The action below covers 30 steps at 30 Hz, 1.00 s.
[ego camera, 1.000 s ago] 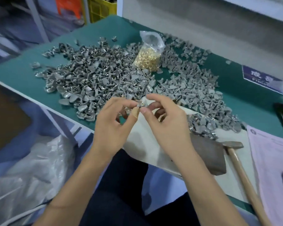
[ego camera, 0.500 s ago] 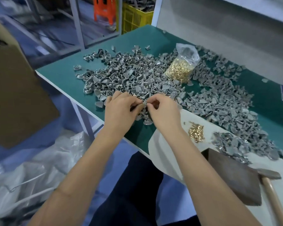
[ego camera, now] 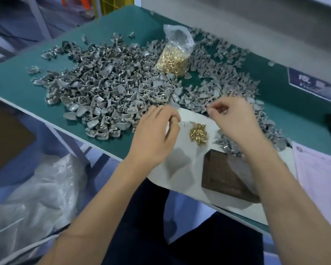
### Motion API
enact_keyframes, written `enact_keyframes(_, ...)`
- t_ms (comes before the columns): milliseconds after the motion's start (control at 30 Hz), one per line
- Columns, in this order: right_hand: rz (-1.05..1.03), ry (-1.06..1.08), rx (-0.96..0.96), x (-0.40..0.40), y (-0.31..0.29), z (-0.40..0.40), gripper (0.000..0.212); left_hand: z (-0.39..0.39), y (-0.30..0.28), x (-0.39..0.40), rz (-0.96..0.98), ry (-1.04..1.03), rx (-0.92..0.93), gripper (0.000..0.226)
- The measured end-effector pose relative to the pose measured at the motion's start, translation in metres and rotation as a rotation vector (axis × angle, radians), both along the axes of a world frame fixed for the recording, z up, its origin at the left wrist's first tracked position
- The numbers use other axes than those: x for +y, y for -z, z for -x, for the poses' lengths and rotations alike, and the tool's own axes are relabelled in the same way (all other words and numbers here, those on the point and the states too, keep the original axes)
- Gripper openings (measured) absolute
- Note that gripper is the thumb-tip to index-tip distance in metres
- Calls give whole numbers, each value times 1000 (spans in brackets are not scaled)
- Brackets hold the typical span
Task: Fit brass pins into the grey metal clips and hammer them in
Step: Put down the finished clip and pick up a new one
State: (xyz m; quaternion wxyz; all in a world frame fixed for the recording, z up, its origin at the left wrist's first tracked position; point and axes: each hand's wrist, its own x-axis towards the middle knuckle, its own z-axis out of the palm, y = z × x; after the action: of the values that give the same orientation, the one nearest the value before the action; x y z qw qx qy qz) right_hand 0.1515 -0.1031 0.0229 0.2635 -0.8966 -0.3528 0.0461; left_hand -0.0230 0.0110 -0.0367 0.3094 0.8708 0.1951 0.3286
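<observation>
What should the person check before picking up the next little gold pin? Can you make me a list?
1. Loose brass pins lie within reach on the white sheet, between the hands: ok.
2. Grey clips are close by, piled on the green table: ok.
3. Left hand free for a pin: cannot tell; its fingers curl inward and whatever they hold is hidden.
4. Right hand has a clip ready: cannot tell; its fingertips pinch something small at the pile's edge, too blurred to name.
5. Dark block for hammering is partly covered by the right forearm: not ok yet.
6. Hammer at hand: cannot tell; none shows in this picture.
</observation>
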Motion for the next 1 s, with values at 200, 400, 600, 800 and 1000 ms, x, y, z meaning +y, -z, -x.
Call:
enact_keyframes(200,24,-65,37,0,31,13,11,-14,19,-4,-89,-17,116,12)
enact_keyframes(400,-30,-47,-34,4,41,15,12,-26,21,18,-287,-209,185,23)
enact_keyframes(600,-19,-43,-92,3,41,16,13,-61,5,40,-347,-241,339,25)
enact_keyframes(800,-36,-43,-91,2,43,13,13,-57,3,46,-321,-168,192,8)
enact_keyframes(1000,-78,-28,-82,4,42,11,12,-43,6,42,-316,-45,-92,8)
